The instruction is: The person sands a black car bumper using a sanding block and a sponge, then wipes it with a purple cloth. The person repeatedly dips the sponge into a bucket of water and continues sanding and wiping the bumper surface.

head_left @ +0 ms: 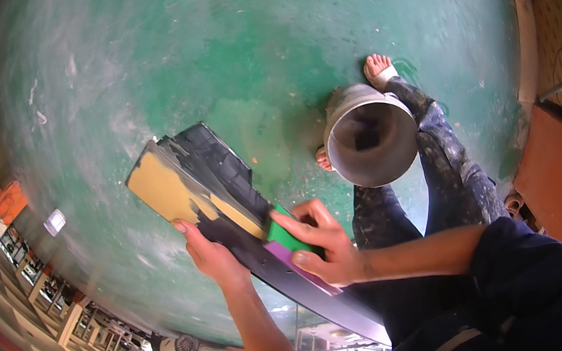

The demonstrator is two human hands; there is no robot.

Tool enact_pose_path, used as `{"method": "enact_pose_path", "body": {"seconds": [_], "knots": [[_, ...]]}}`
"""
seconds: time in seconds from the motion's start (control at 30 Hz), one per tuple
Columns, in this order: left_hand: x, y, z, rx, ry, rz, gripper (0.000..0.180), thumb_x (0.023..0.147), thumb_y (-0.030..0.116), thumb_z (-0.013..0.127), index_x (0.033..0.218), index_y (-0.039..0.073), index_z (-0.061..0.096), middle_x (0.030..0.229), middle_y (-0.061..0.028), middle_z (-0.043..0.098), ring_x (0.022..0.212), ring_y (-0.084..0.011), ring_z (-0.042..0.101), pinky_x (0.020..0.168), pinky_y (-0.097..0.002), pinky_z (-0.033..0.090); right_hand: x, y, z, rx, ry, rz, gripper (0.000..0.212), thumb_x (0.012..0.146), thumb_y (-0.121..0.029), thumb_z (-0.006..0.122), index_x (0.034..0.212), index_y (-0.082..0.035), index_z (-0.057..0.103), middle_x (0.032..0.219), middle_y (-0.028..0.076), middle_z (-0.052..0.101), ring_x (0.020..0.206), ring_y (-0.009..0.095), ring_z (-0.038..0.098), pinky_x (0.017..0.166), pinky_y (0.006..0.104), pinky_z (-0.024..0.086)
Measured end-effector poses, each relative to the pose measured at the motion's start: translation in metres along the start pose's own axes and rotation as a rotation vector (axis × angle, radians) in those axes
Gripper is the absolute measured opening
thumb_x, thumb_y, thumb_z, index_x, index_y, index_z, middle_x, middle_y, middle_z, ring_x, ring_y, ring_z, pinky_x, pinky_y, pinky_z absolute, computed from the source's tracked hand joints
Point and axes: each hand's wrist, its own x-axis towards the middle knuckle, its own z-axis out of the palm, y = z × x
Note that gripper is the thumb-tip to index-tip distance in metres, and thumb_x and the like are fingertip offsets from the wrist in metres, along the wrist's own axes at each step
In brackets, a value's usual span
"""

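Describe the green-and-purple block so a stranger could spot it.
Over the green floor slants a long dark panel with a tan patch. At the patch's lower end, the right hand grips a small block, bright green and purple, vivid against the panel's dark and tan.

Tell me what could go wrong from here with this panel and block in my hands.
Your left hand holds the dark panel by its edge, so it might tip if your right hand presses hard. The green-and-purple block sits where the tan patch meets dark surface, so it could scuff beyond the patch. Your bare toes show beside the grey bucket; a dropped panel might hurt them.
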Motion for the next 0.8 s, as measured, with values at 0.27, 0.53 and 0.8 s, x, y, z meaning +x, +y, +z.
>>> {"method": "enact_pose_path", "body": {"seconds": [0.27, 0.53, 0.8], "knots": [[0.002, 0.008, 0.007, -0.104, -0.119, -0.003, 0.073, 0.106, 0.059, 0.043, 0.154, 0.004, 0.038, 0.151, -0.0085, 0.047, 0.135, -0.0234, 0.05, 0.112, -0.038, 0.042, 0.157, -0.001, 0.039, 0.068, 0.215, -0.205, 0.059, 0.084, -0.016, 0.073, 0.141, -0.002, 0.06, 0.097, 0.017, 0.046, 0.092, 0.029, 0.049, 0.079, 0.0403, 0.044], [0.004, -0.002, -0.001, -0.14, -0.182, 0.046, 0.075, 0.107, 0.055, 0.046, 0.154, -0.002, 0.038, 0.151, -0.0131, 0.047, 0.133, -0.0249, 0.051, 0.113, -0.0389, 0.041, 0.086, 0.007, 0.005, -0.163, 0.024, -0.281, 0.063, 0.084, -0.018, 0.074, 0.144, -0.006, 0.058, 0.102, 0.02, 0.048, 0.091, 0.034, 0.048, 0.079, 0.0425, 0.044], [0.01, 0.003, -0.004, -0.081, -0.106, 0.051, 0.074, 0.106, 0.055, 0.048, 0.144, -0.008, 0.048, 0.144, -0.0147, 0.052, 0.126, -0.0246, 0.057, 0.105, -0.0376, 0.047, 0.041, 0.014, 0.011, -0.242, -0.036, -0.187, 0.067, 0.089, -0.022, 0.073, 0.151, -0.012, 0.051, 0.104, 0.018, 0.053, 0.099, 0.037, 0.052, 0.09, 0.0465, 0.044]]}}
